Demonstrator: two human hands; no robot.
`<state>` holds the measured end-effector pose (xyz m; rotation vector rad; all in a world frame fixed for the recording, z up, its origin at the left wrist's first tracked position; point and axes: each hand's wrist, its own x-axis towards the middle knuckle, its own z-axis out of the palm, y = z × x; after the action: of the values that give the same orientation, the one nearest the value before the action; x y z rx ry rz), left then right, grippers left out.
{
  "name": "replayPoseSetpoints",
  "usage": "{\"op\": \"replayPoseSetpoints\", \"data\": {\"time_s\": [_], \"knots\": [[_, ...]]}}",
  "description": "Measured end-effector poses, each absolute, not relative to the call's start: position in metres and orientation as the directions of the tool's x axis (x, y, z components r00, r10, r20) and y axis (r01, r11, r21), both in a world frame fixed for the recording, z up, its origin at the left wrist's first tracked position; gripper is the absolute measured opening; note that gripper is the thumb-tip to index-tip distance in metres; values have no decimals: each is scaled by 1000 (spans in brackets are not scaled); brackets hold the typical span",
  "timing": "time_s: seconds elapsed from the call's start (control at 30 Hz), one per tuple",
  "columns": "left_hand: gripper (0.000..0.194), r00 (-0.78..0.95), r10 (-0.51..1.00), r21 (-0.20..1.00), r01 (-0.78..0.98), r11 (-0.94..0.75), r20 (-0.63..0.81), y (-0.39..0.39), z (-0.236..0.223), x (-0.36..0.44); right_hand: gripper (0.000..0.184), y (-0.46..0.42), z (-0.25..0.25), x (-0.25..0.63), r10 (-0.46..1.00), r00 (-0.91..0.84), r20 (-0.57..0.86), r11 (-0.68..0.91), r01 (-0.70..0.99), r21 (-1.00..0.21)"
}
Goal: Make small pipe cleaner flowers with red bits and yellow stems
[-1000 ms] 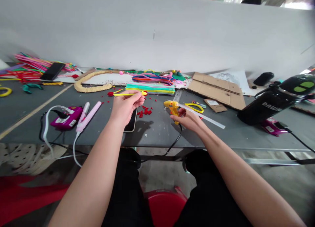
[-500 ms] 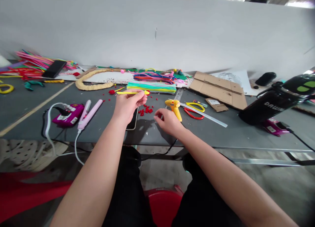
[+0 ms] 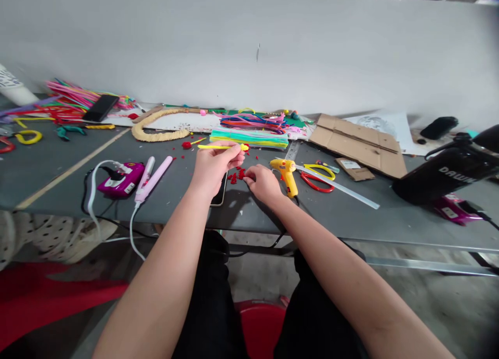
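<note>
My left hand (image 3: 217,168) is closed around a yellow pipe cleaner (image 3: 210,147), held level above the table. At its right end are a yellow knob and a bit of red. Lower and to the right, my right hand (image 3: 264,185) reaches down to a pile of small red fuzzy pieces (image 3: 233,179), its fingertips pinched together at the pile's right edge. One red piece shows right at those fingertips. A yellow glue gun (image 3: 287,176) with a long clear glue stick (image 3: 343,188) rests to the right. Beneath my left hand lies a partly hidden phone (image 3: 221,195).
Pipe cleaner bundles (image 3: 249,138) lie behind my hands. Scissors (image 3: 317,185), cardboard (image 3: 356,143) and a black bottle (image 3: 436,174) are on the right. On the left are a pink hair straightener (image 3: 154,178), a purple power strip (image 3: 121,181), pliers (image 3: 70,132) and a dark phone (image 3: 100,107).
My right hand has let go of the glue gun, leaving it on the table, and moved left to the red pieces. My left hand still holds the pipe cleaner. The view has shifted slightly left.
</note>
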<state>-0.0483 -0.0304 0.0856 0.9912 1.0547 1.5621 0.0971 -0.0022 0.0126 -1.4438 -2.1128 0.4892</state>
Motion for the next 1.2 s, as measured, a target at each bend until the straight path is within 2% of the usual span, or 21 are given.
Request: {"op": "replayPoseSetpoints", "data": {"time_s": [0.07,0.17,0.33,0.47,0.63,0.73,0.93,1.07,1.2], "knots": [[23,-197,975,950,-269,-159,107,-31,85,-48,4,-2,12,99,922,-291,256,387,694,-607],[23,-192,975,953,-260,-158,110,-30,85,-48,4,-6,15,103,901,-316,297,428,540,-725],[23,-189,975,956,-245,-164,119,-29,84,-47,11,-25,27,116,882,-407,237,369,284,-885],[23,-168,978,963,-218,-160,124,-31,83,-47,18,-39,37,131,881,-431,197,333,268,-904],[22,-155,982,970,-197,-141,111,-34,84,-44,17,-42,36,145,899,-425,106,263,329,-907],[21,-159,981,973,-184,-138,109,-35,84,-42,13,-40,36,151,900,-429,76,283,443,-851],[24,-144,984,976,-175,-127,102,-33,84,-39,10,-39,38,156,878,-467,104,413,631,-656],[23,-143,984,977,-172,-128,103,-33,82,-39,12,-40,34,153,817,-551,168,563,703,-433],[24,-138,985,978,-162,-128,106,-32,81,-40,23,-43,32,147,792,-599,117,609,762,-220]]}}
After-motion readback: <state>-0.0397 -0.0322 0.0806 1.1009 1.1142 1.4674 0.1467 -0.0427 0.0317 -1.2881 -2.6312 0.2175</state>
